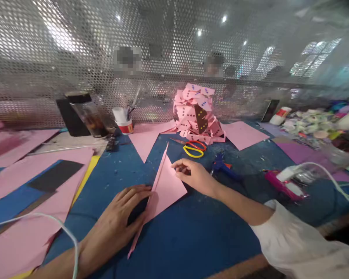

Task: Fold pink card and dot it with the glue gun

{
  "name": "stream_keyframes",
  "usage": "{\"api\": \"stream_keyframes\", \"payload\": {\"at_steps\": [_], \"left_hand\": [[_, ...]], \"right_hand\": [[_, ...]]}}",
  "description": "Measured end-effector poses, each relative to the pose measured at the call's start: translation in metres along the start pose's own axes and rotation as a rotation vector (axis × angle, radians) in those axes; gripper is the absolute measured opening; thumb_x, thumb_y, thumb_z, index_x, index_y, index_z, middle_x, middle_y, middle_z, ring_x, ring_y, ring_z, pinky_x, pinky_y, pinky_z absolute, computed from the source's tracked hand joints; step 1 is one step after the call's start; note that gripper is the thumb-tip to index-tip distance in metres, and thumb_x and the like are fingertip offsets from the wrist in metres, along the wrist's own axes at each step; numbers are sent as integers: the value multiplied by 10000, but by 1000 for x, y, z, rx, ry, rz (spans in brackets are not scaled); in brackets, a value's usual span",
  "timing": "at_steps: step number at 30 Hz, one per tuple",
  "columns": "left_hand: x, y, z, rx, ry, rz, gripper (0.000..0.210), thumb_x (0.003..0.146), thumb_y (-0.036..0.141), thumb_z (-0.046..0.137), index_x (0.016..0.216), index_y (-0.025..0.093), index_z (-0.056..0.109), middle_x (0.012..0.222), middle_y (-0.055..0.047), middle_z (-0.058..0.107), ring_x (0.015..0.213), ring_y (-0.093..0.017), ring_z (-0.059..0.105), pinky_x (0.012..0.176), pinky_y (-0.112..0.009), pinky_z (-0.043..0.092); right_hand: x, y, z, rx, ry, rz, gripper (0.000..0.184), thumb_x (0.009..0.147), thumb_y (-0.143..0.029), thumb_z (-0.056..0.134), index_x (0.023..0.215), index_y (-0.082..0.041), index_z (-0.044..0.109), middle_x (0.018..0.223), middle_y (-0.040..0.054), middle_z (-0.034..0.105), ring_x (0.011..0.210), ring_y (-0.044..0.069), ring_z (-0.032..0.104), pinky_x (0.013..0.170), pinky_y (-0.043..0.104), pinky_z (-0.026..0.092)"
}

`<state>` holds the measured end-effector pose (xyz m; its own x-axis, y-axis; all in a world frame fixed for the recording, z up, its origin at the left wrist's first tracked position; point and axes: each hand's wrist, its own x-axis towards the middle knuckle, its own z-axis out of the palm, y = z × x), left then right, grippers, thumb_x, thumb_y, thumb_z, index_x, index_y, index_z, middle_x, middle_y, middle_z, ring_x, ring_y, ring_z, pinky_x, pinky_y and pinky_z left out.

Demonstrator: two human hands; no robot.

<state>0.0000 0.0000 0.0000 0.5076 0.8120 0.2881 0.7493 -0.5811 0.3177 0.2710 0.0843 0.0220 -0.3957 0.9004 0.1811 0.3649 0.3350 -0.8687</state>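
Observation:
A pink triangular sheet of paper point(167, 190) lies on the blue table in front of me, a narrow strip folded along its left edge. My left hand point(119, 213) has its fingers and thumb closed on that folded edge. At the sheet's right edge, my right hand point(196, 176) is curled, thumb and fingertips pinched on the paper. Just beyond lie scissors point(195, 150) with red and yellow handles. A dark blue glue gun point(225, 167) rests right of my right hand.
Behind stands a pile of dotted pink paper pieces point(193, 112). A red-and-white cup point(125, 127) and a dark-lidded container point(91, 120) stand back left. Pink sheets point(26, 252) cover the left side. A magenta object point(283, 186) and a white cable point(331, 174) lie right.

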Motion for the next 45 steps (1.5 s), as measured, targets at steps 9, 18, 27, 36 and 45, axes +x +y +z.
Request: {"api": "stream_keyframes", "payload": {"at_steps": [9,18,27,36,45], "left_hand": [[0,-7,2,-244,40,-206,171,942,386,584,1079,285,579,1325,-31,638,1193,-226,638,1012,-332,513],[6,2,-8,-423,74,-308,71,932,285,531,952,238,581,990,-20,698,927,-189,674,843,-295,534],[16,-10,-15,-523,105,-443,224,914,386,543,1043,230,640,896,-24,701,760,-176,659,656,-267,515],[14,-25,-17,-345,51,-321,174,911,341,558,996,255,683,982,-4,734,881,-191,678,731,-257,506],[10,-27,-12,-225,42,-140,212,961,218,485,1066,254,665,1123,-14,695,1044,-180,645,918,-271,498]], "right_hand": [[-6,-9,0,14,53,-128,136,917,-155,625,1022,-214,688,963,7,670,863,120,645,814,267,531],[-11,-15,-2,1,45,-178,134,916,-112,603,975,-208,675,955,-2,648,840,111,631,816,265,526],[-17,-13,0,-477,47,-547,281,941,-42,503,1127,-203,639,1030,59,617,986,184,585,913,365,463],[-23,-17,1,-660,-143,-685,164,1024,-264,534,1020,-192,680,1061,61,637,1012,198,548,928,376,407],[-22,-11,10,-559,-302,-630,225,1036,-331,528,987,-181,687,950,34,693,919,168,591,838,335,416]]}}
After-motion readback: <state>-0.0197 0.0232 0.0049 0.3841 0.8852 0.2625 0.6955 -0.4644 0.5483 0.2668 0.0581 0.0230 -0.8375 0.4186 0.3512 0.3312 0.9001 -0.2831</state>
